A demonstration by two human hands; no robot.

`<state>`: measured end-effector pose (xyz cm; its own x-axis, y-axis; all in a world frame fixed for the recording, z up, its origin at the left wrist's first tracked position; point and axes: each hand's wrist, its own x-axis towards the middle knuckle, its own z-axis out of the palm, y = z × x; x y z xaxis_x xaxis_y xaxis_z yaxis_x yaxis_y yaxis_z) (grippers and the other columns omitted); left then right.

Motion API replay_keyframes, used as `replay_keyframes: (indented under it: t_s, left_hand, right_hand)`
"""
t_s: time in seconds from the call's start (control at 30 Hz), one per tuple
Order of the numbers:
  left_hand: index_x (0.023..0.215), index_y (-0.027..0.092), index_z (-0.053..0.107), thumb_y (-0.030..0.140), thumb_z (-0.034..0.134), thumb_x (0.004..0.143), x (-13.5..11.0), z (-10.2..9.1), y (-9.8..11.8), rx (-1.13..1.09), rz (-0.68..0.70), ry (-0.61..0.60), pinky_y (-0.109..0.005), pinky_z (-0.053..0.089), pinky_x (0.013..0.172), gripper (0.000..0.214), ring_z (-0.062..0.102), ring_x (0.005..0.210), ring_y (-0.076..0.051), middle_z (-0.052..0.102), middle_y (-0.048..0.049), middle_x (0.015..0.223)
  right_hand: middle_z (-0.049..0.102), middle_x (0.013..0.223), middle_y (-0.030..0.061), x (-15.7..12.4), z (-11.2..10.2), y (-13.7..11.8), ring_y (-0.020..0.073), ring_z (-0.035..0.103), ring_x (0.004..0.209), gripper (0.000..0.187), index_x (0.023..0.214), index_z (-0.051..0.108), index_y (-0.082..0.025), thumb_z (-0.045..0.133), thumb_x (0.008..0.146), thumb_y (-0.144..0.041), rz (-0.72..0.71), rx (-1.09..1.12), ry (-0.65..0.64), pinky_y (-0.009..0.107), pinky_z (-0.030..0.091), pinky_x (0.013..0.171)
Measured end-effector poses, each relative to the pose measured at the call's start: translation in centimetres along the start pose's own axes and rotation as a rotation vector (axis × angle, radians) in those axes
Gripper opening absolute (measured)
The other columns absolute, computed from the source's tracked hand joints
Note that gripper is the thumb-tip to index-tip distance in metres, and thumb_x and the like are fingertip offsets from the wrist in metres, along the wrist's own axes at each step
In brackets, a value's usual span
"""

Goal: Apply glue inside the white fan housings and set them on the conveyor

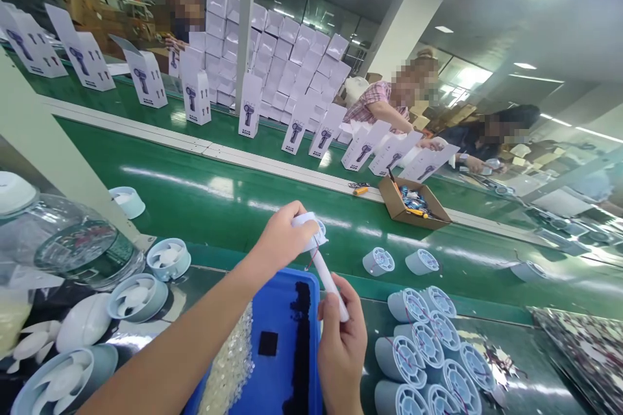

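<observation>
We found the small white-handled, pale-blue-headed plastic hand fan (327, 275) held in the air over the far end of a blue plastic tray (280, 331), at the near edge of the bench. Ahead of it the glossy green conveyor belt (219, 198) lay open as far as its pale dividing rail. To the right, room was tighter. A packed cluster of pale blue grilled fan heads (428, 343) sat just beside the right hand, and two loose ones (378, 261) lay on the belt beyond. To the left, pale blue round housings with white blades (137, 297) stood well apart from the hands.

The left hand (282, 240) was closed over the fan's head and hid most of it. The right hand (341, 343) was clenched round the lower end of the handle, which ran slantwise between the two hands. A thin red wire (313, 258) showed where head met handle.

The tray carried a black foam strip (302, 337), and a heap of small clear pieces (231, 363) lay against its left side. A brown cardboard box (413, 206) sat open on the belt. On the far lane upright white printed cartons (248, 113) stood in a row before a stacked wall of plain white boxes (292, 58). Other people worked along that far side under ceiling strip lights.
</observation>
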<state>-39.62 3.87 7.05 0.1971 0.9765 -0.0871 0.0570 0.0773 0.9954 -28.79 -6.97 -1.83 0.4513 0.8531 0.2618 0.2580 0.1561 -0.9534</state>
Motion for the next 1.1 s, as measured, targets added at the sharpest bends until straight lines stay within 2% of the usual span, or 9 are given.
replay_keyframes:
  t_s: [0.1, 0.2, 0.4, 0.53, 0.7, 0.77, 0.83, 0.97, 1.1]
  left_hand:
    - [0.055, 0.019, 0.034, 0.030, 0.051, 0.081, -1.3, 1.7, 0.7, 0.002, 0.220, 0.214, -0.025, 0.033, 0.054, 0.033, 0.037, 0.056, -0.009, 0.036, 0.0042, 0.059]
    - [0.049, 0.017, 0.027, 0.031, 0.051, 0.084, -2.3, 2.8, 0.7, 0.068, 0.407, 0.313, -0.026, 0.031, 0.059, 0.044, 0.033, 0.058, -0.010, 0.031, 0.0033, 0.055]
    - [0.053, 0.018, 0.024, 0.030, 0.049, 0.084, -3.2, 3.2, 0.5, -0.433, 0.283, 0.103, -0.025, 0.027, 0.052, 0.042, 0.027, 0.052, -0.008, 0.025, 0.0046, 0.056]
    - [0.051, 0.017, 0.024, 0.026, 0.053, 0.081, -3.1, 3.2, 0.5, -0.408, 0.290, 0.147, -0.025, 0.024, 0.050, 0.043, 0.025, 0.051, -0.007, 0.025, 0.0048, 0.055]
    - [0.052, 0.019, 0.023, 0.033, 0.051, 0.082, -2.9, 3.1, 0.4, -0.486, 0.246, 0.077, -0.024, 0.026, 0.049, 0.043, 0.026, 0.050, -0.007, 0.025, 0.0050, 0.054]
    - [0.055, 0.019, 0.031, 0.036, 0.052, 0.081, -2.8, 2.9, 0.4, -0.369, 0.321, 0.105, -0.024, 0.033, 0.055, 0.037, 0.036, 0.057, -0.009, 0.036, 0.0030, 0.061]
    - [0.066, 0.020, 0.041, 0.040, 0.055, 0.078, -2.7, 2.6, 0.5, -0.170, 0.352, 0.060, -0.025, 0.039, 0.063, 0.028, 0.045, 0.070, -0.012, 0.048, -0.0003, 0.076]
    - [0.082, 0.023, 0.037, 0.053, 0.056, 0.075, -1.4, 0.8, 0.2, 0.107, 0.176, -0.146, -0.025, 0.038, 0.058, 0.037, 0.047, 0.067, -0.012, 0.049, 0.0006, 0.077]
    - [0.100, 0.023, 0.030, 0.056, 0.061, 0.069, 0.8, -2.4, -1.0, 0.402, 0.112, 0.023, -0.027, 0.038, 0.056, 0.055, 0.049, 0.064, -0.014, 0.050, -0.0012, 0.084]
  right_hand:
    - [0.059, 0.066, 0.0007, -0.2, 0.1, 0.0, 0.0115, 0.050, 0.050, 0.030, 0.104, 0.060, -0.017, 0.047, 0.091, -0.041, -0.017, -0.030, -0.153, 0.022, 0.038, 0.044]
    - [0.056, 0.060, -0.0011, -0.8, 0.0, 0.2, 0.0112, 0.047, 0.047, 0.030, 0.108, 0.060, -0.017, 0.044, 0.093, -0.037, -0.072, -0.014, -0.238, 0.022, 0.036, 0.044]
    - [0.039, 0.051, -0.0055, -1.8, -0.2, 0.0, 0.0099, 0.034, 0.042, 0.032, 0.104, 0.059, -0.014, 0.040, 0.095, -0.037, -0.062, 0.153, -0.218, 0.022, 0.026, 0.040]
    - [0.028, 0.050, -0.0086, -2.0, 0.4, -0.3, 0.0082, 0.024, 0.041, 0.028, 0.096, 0.057, -0.016, 0.038, 0.096, -0.036, -0.014, 0.304, -0.260, 0.021, 0.019, 0.039]
    - [0.024, 0.052, -0.0087, -1.9, 0.7, -1.0, 0.0082, 0.023, 0.043, 0.029, 0.095, 0.057, -0.016, 0.036, 0.097, -0.037, 0.033, 0.408, -0.270, 0.020, 0.020, 0.039]
    - [0.025, 0.053, -0.0086, -1.6, 0.6, -1.4, 0.0082, 0.024, 0.044, 0.031, 0.098, 0.057, -0.016, 0.037, 0.096, -0.039, 0.067, 0.388, -0.254, 0.020, 0.022, 0.040]
    - [0.026, 0.053, -0.0086, -1.2, 0.4, -1.8, 0.0083, 0.024, 0.044, 0.032, 0.099, 0.058, -0.016, 0.038, 0.096, -0.041, 0.102, 0.355, -0.205, 0.020, 0.023, 0.041]
    - [0.037, 0.054, -0.0063, -0.3, 0.1, -1.4, 0.0093, 0.033, 0.045, 0.034, 0.105, 0.059, -0.016, 0.043, 0.093, -0.044, 0.101, 0.162, -0.197, 0.020, 0.028, 0.041]
    - [0.044, 0.056, -0.0059, 0.1, 0.2, -1.1, 0.0113, 0.040, 0.047, 0.036, 0.115, 0.055, -0.018, 0.050, 0.088, -0.042, 0.096, -0.090, -0.257, 0.021, 0.033, 0.043]
